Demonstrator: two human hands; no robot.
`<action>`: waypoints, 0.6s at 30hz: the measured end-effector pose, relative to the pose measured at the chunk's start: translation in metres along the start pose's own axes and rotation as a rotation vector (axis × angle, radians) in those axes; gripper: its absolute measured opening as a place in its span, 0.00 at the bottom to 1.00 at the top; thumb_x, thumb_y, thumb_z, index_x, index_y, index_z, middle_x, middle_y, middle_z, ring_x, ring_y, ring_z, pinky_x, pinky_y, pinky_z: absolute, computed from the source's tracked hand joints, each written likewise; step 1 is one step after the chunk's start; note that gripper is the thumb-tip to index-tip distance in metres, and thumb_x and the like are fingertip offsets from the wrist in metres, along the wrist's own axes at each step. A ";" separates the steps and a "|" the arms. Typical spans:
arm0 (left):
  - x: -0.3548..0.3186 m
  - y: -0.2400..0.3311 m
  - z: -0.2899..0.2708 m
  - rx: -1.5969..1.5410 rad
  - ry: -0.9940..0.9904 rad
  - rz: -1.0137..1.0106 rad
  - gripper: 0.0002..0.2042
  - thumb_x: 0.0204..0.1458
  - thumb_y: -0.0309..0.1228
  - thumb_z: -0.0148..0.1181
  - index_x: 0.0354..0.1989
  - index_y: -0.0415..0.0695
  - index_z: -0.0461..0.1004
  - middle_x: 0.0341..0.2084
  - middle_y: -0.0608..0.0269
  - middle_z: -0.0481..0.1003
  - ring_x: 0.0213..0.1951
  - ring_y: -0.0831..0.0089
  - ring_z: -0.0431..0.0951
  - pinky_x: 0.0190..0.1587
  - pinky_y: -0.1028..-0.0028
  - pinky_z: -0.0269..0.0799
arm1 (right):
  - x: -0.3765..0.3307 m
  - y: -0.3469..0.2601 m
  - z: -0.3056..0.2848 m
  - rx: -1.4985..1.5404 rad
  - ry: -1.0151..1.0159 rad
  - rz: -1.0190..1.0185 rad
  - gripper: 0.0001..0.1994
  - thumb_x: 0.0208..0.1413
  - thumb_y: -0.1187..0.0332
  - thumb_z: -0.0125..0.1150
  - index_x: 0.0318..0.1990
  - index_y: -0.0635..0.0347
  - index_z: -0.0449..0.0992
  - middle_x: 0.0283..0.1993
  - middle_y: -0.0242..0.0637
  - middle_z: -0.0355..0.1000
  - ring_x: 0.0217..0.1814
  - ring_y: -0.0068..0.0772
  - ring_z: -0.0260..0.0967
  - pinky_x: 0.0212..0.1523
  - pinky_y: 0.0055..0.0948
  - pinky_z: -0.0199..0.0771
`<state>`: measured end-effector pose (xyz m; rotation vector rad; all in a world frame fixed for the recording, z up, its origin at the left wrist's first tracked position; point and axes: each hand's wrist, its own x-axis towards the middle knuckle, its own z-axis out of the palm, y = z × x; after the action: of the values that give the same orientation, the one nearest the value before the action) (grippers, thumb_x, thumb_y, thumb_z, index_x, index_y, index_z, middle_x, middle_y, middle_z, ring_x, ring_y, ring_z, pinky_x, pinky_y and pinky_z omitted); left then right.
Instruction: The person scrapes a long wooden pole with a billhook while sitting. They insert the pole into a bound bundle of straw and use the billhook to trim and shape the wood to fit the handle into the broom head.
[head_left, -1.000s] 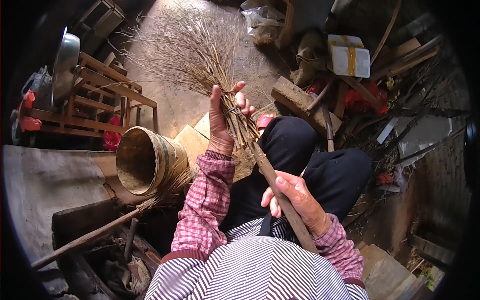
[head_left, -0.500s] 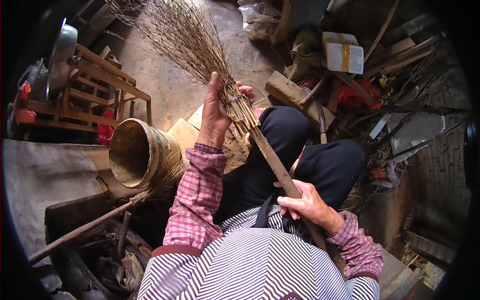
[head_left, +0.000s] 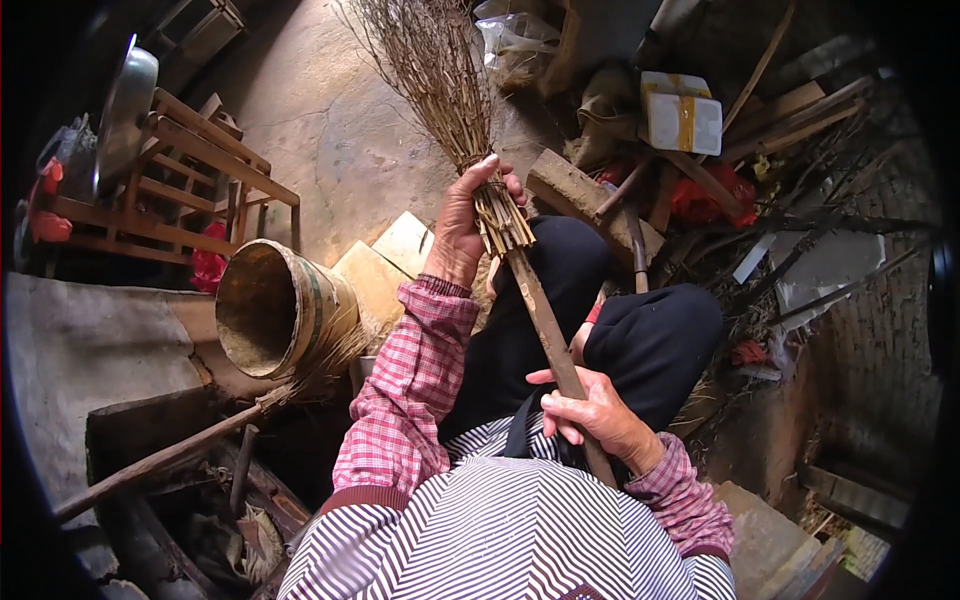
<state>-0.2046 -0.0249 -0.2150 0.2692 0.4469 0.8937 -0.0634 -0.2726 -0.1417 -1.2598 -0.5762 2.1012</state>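
A twig broom (head_left: 440, 100) slants across my lap, its bristles pointing away from me and its wooden handle (head_left: 545, 325) running down toward my belly. Where the twigs are bound to the stick, my left hand (head_left: 468, 215) is wrapped round the bundle. The cut twig ends fan out just below that grip. Lower down, my right hand (head_left: 595, 410) holds the handle between thumb and fingers. The handle's lower end reaches my striped apron (head_left: 500, 530).
To the left lies a tipped round bucket (head_left: 290, 310), with a wooden chair frame (head_left: 215, 165) behind it. A second stick-handled broom (head_left: 190, 455) lies lower left. At the right are a white foam box (head_left: 683, 120), wooden beams (head_left: 575, 190) and piled sticks (head_left: 840, 220).
The broom has turned to the right and stands more upright. My left hand has moved right and slightly nearer with it; my right hand has shifted a little left.
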 end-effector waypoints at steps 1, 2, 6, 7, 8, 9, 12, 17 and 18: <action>-0.001 0.001 0.003 0.039 0.015 0.016 0.13 0.54 0.36 0.61 0.38 0.38 0.72 0.24 0.55 0.76 0.27 0.65 0.79 0.30 0.69 0.79 | 0.001 0.001 0.001 -0.029 0.018 -0.012 0.18 0.61 0.71 0.56 0.57 0.68 0.66 0.25 0.37 0.74 0.16 0.13 0.61 0.19 0.14 0.62; -0.002 0.002 0.006 0.079 0.030 0.031 0.11 0.54 0.35 0.61 0.36 0.39 0.72 0.23 0.56 0.76 0.26 0.65 0.79 0.30 0.69 0.79 | 0.001 0.002 0.001 -0.058 0.035 -0.023 0.18 0.61 0.71 0.56 0.56 0.68 0.66 0.25 0.36 0.73 0.16 0.13 0.61 0.19 0.14 0.62; -0.002 0.004 -0.001 0.125 0.040 0.046 0.11 0.52 0.35 0.62 0.35 0.39 0.72 0.24 0.58 0.73 0.27 0.64 0.75 0.31 0.69 0.76 | 0.004 0.005 0.005 -0.094 0.077 -0.052 0.17 0.60 0.72 0.55 0.55 0.70 0.67 0.25 0.39 0.74 0.14 0.15 0.60 0.18 0.15 0.62; -0.004 0.003 -0.001 0.122 0.042 0.048 0.11 0.51 0.35 0.62 0.34 0.39 0.72 0.24 0.58 0.73 0.27 0.65 0.75 0.31 0.69 0.76 | 0.004 0.006 0.005 -0.089 0.077 -0.049 0.17 0.60 0.72 0.55 0.55 0.70 0.67 0.25 0.39 0.74 0.14 0.15 0.60 0.18 0.15 0.62; -0.004 0.003 0.000 0.124 0.046 0.044 0.11 0.51 0.35 0.62 0.34 0.39 0.72 0.24 0.58 0.73 0.27 0.65 0.75 0.31 0.69 0.76 | 0.004 0.006 0.005 -0.094 0.080 -0.059 0.17 0.60 0.72 0.55 0.55 0.70 0.67 0.25 0.39 0.74 0.14 0.15 0.60 0.17 0.15 0.62; -0.004 0.003 0.000 0.135 0.071 0.059 0.11 0.51 0.35 0.62 0.34 0.38 0.72 0.24 0.57 0.73 0.27 0.65 0.75 0.31 0.69 0.76 | 0.005 0.007 0.005 -0.099 0.084 -0.068 0.17 0.60 0.72 0.55 0.55 0.70 0.67 0.25 0.38 0.74 0.14 0.15 0.60 0.17 0.15 0.62; -0.005 0.004 -0.001 0.167 0.115 0.075 0.11 0.51 0.34 0.62 0.34 0.38 0.72 0.23 0.57 0.74 0.26 0.65 0.75 0.31 0.69 0.76 | 0.006 0.009 0.007 -0.123 0.116 -0.083 0.17 0.60 0.72 0.55 0.54 0.71 0.67 0.24 0.37 0.73 0.15 0.15 0.61 0.17 0.15 0.62; -0.011 0.001 0.007 0.291 0.248 0.115 0.09 0.51 0.32 0.62 0.33 0.40 0.72 0.21 0.58 0.75 0.23 0.68 0.76 0.30 0.70 0.76 | 0.012 0.012 0.013 -0.224 0.212 -0.104 0.17 0.59 0.72 0.57 0.53 0.71 0.67 0.23 0.36 0.73 0.15 0.15 0.63 0.16 0.15 0.62; -0.012 0.001 0.007 0.291 0.249 0.111 0.09 0.51 0.32 0.62 0.33 0.40 0.72 0.21 0.58 0.75 0.23 0.68 0.76 0.30 0.70 0.76 | 0.013 0.013 0.014 -0.257 0.241 -0.098 0.17 0.59 0.71 0.58 0.52 0.71 0.67 0.23 0.35 0.73 0.15 0.15 0.63 0.16 0.15 0.62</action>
<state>-0.2084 -0.0341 -0.2055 0.4546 0.8018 0.9744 -0.0839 -0.2738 -0.1518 -1.5664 -0.7994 1.8033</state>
